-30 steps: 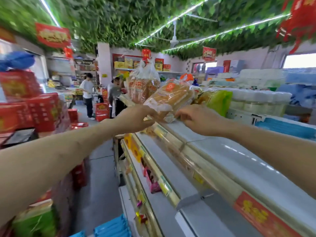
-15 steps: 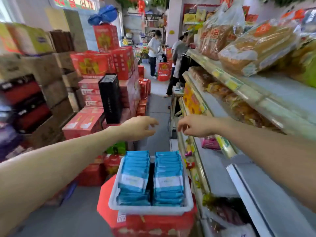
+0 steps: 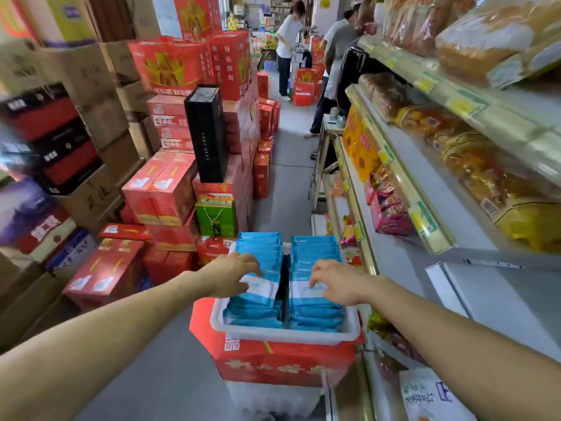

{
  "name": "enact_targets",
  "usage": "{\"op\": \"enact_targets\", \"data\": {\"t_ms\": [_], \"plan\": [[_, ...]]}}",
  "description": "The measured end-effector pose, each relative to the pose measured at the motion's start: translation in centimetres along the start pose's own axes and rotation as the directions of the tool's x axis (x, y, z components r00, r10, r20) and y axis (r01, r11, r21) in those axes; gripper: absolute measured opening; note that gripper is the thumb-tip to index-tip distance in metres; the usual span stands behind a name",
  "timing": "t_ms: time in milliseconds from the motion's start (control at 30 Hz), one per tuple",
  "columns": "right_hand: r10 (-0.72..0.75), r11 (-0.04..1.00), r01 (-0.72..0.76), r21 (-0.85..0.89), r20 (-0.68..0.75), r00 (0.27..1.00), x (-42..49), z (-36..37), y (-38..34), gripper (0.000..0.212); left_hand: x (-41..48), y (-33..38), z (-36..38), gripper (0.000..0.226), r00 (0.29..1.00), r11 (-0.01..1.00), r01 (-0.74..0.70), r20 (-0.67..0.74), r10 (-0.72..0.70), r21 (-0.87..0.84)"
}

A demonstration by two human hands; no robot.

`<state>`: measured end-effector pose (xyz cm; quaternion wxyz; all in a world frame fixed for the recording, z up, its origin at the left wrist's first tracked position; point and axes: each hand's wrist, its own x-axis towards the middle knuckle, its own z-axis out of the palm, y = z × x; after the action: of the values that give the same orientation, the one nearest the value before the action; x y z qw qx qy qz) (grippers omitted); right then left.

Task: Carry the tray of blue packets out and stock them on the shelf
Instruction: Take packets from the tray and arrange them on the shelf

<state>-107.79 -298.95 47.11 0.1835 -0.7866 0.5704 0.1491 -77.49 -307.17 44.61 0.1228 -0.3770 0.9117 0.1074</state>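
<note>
At lower centre the tray (image 3: 285, 335) of packets (image 3: 315, 314) sits on a red box (image 3: 282, 363), with the left hand (image 3: 227, 276) and right hand (image 3: 337, 282) curled onto the two rows, grip not clear; a hasty grab at slick wrappers could likely drag neighbours out or shove the tray off its perch.

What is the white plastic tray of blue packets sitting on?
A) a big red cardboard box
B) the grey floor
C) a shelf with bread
A: the white plastic tray, full of blue packets, rests on top of a red cardboard box.
</note>
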Motion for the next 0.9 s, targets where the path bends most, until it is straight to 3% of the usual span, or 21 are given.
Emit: {"op": "enact_targets", "data": {"t_ms": [467, 700, 900], "plan": [[0.015, 0.991, -0.005, 0.135, -0.072, 0.997, 0.9, 1.2, -0.3, 0.033, 0.7, 0.2, 0.4, 0.023, 0.998, 0.996, -0.056, -0.017, 0.058, 0.064], [-0.032, 0.984, 0.048, 0.172, -0.098, 0.995, 1.0, 1.5, 0.7, 0.057, 0.8, -0.3, 0.2, 0.026, 0.986, 0.967, -0.160, 0.020, 0.167, -0.196], [0.015, 0.975, 0.021, 0.221, -0.162, 0.987, 0.8, -3.2, 1.0, 0.065, 1.5, -0.7, -3.5, 0.031, 0.992, 0.914, -0.123, -0.073, 0.103, -0.386]]}}
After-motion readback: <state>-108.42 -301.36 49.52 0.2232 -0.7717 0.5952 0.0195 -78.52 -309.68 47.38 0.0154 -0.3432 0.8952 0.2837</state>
